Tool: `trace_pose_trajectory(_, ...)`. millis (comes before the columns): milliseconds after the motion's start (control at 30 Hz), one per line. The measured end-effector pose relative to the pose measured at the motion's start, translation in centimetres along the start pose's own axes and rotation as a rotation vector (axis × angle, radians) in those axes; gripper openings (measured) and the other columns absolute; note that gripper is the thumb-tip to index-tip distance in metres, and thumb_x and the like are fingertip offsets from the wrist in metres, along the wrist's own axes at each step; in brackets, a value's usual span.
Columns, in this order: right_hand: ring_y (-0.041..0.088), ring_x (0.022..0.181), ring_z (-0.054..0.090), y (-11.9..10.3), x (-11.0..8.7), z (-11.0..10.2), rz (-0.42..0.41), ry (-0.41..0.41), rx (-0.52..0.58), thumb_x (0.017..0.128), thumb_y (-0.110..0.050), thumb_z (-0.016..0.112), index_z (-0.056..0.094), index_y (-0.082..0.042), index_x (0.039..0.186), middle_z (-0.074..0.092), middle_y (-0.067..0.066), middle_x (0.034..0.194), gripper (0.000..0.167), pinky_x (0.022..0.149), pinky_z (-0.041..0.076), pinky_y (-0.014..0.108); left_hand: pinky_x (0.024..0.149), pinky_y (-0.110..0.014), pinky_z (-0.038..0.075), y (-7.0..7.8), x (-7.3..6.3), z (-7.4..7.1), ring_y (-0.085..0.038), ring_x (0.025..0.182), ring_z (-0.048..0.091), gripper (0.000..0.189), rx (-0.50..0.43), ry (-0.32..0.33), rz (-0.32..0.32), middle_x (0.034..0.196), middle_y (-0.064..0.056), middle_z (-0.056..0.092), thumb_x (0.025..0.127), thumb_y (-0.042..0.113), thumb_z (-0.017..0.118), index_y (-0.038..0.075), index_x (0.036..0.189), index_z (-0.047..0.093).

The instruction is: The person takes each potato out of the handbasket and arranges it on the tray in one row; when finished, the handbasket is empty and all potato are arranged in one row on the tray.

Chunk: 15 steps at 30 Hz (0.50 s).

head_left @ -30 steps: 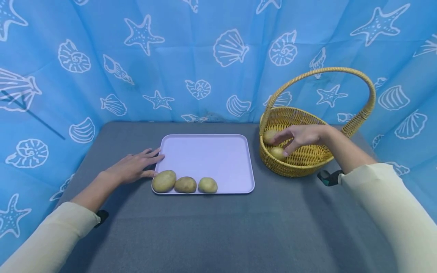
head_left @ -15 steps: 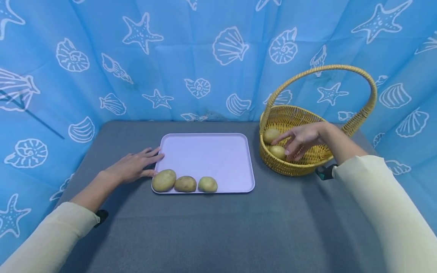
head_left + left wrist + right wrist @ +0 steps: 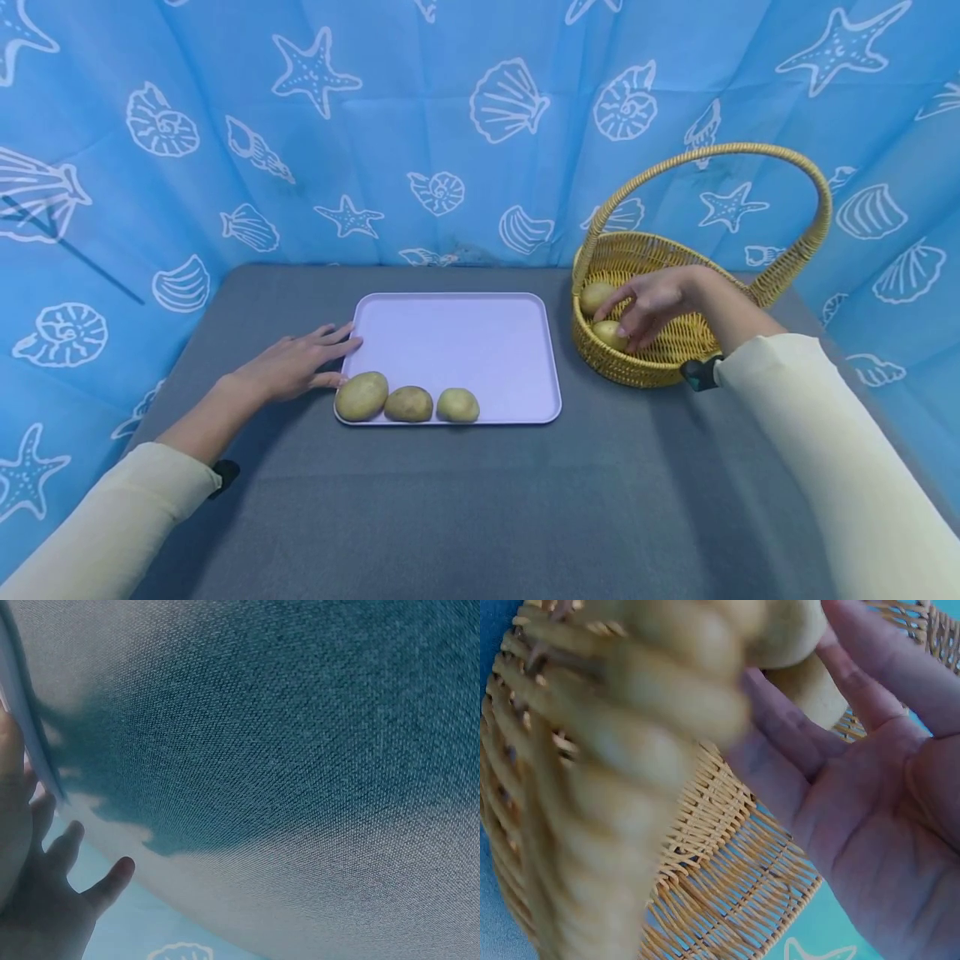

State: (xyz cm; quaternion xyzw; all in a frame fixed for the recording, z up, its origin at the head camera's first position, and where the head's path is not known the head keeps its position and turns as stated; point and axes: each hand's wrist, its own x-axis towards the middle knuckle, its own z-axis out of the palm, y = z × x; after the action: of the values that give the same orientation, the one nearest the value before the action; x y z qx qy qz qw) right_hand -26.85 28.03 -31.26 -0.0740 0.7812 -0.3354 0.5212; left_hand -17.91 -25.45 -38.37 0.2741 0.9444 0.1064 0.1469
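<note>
My left hand (image 3: pixel 283 367) lies with spread, straight fingers at the left edge of a pale lilac tray (image 3: pixel 457 342), its fingertips touching the rim. In the left wrist view, those fingers (image 3: pixel 109 889) appear beside the tray's edge. Along the tray's front-left edge sit a large potato (image 3: pixel 362 397), a middle one (image 3: pixel 408 404) and a smaller potato (image 3: pixel 458 406). Inside the wicker basket (image 3: pixel 637 371), my right hand (image 3: pixel 658 298) pinches the nearer potato (image 3: pixel 609 335) between thumb and fingers. Another potato (image 3: pixel 596 297) rests behind it, against the basket's left wall.
The basket's tall arched handle (image 3: pixel 720 150) rises beside and above my right forearm. Grey cloth (image 3: pixel 480 508) covers the table. A blue curtain (image 3: pixel 420 108) with white shell and starfish prints hangs behind the table.
My right hand first spread away from the nearer potato, then closed back onto it, the wrist shifting slightly left. The left hand and the tray potatoes stayed put.
</note>
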Motion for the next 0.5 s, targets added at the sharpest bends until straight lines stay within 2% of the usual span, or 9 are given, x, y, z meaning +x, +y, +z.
trace_pose_trajectory(233, 0.030, 0.096, 0.067, -0.4, 0.6, 0.5, -0.008, 0.003, -0.065, 0.096, -0.005, 0.062, 0.039, -0.001, 0.140, 0.061, 0.016, 0.100, 0.049, 0.092, 0.054, 0.044, 0.104, -0.078, 0.019, 0.0, 0.1, 0.0, -0.049, 0.146, 0.019, 0.073, 0.010, -0.005, -0.007, 0.162, -0.018, 0.024, 0.097, 0.049, 0.058, 0.009, 0.154, 0.036)
trace_pose_trajectory(400, 0.031, 0.099, 0.066, -0.1, 0.2, 0.3, -0.043, 0.014, -0.065, 0.097, -0.004, 0.061, 0.039, 0.002, 0.138, 0.058, 0.017, 0.105, 0.047, 0.095, 0.053, 0.047, 0.105, -0.077, 0.019, 0.2, 0.1, 0.0, -0.049, 0.146, 0.019, 0.074, 0.011, -0.009, -0.014, 0.162, -0.018, 0.024, 0.097, 0.052, 0.056, 0.010, 0.154, 0.036)
trace_pose_trajectory(500, 0.031, 0.099, 0.065, 0.0, -0.6, 0.1, -0.085, 0.058, -0.084, 0.096, -0.004, 0.062, 0.040, 0.002, 0.140, 0.058, 0.019, 0.108, 0.049, 0.095, 0.053, 0.047, 0.106, -0.077, 0.019, 0.1, 0.0, -0.1, -0.049, 0.146, 0.019, 0.074, 0.014, -0.010, -0.019, 0.162, -0.017, 0.024, 0.097, 0.052, 0.057, 0.010, 0.154, 0.036)
